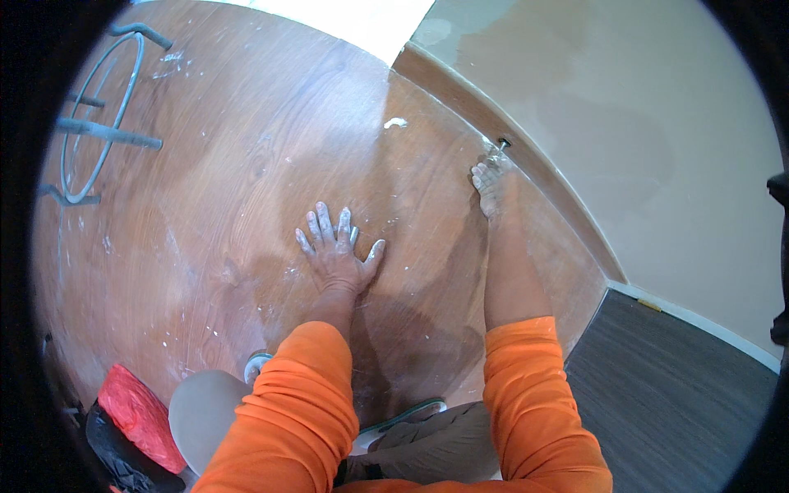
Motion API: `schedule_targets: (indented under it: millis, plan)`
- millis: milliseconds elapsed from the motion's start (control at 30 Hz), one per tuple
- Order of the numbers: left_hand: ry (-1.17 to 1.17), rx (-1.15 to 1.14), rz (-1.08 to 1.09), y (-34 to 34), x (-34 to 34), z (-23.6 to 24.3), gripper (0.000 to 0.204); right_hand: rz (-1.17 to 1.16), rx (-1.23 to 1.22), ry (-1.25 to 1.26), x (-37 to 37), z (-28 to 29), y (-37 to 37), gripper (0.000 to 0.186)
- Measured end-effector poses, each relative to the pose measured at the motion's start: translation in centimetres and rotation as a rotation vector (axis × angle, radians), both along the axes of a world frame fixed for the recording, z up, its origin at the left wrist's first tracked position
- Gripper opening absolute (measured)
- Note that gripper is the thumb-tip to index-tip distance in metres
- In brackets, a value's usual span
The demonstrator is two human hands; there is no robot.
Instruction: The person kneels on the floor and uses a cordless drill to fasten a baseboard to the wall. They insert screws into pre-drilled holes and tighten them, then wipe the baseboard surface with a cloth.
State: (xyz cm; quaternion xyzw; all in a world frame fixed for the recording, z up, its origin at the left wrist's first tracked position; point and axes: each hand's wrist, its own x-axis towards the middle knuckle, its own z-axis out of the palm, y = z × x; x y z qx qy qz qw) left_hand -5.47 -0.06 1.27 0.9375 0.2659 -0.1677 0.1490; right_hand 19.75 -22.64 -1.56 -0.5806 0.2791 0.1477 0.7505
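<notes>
My left hand [335, 255] lies flat on the wood-grain floor [214, 271], fingers spread and dusted with white. A short silvery cylinder [354, 236] shows between its forefinger and thumb, partly hidden, apparently lying on the floor. At the foot of the wall, my right hand [493, 187] is closed with its fingers curled and a little blurred. Its fingertips are at a small shiny metal piece [500, 148], which sticks out by a dark hole in the brown baseboard [567, 205]. The fingers hide part of that piece.
A grey metal stool frame [111, 130] stands at the far left. Near my left knee are a red plastic bag [140, 419] and a black one [115, 452]. A white scrap [395, 123] lies ahead. Dark flooring [657, 386] begins at right, beyond the beige wall's [657, 148] corner.
</notes>
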Motion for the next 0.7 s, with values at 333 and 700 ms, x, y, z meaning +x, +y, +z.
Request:
schedule_targets:
  millis: [333, 700]
  plan:
    - [-0.187, -0.019, 0.032, -0.1, -0.5, -1.3, 0.091, 0.563, -0.793, 0.144, -5.1, 2.4, 1.6, 0.043]
    - [-0.027, 0.025, -0.004, 0.0, -0.3, -0.2, 0.088, 0.309, -0.855, 0.031, -2.7, 2.2, 0.8, 0.052]
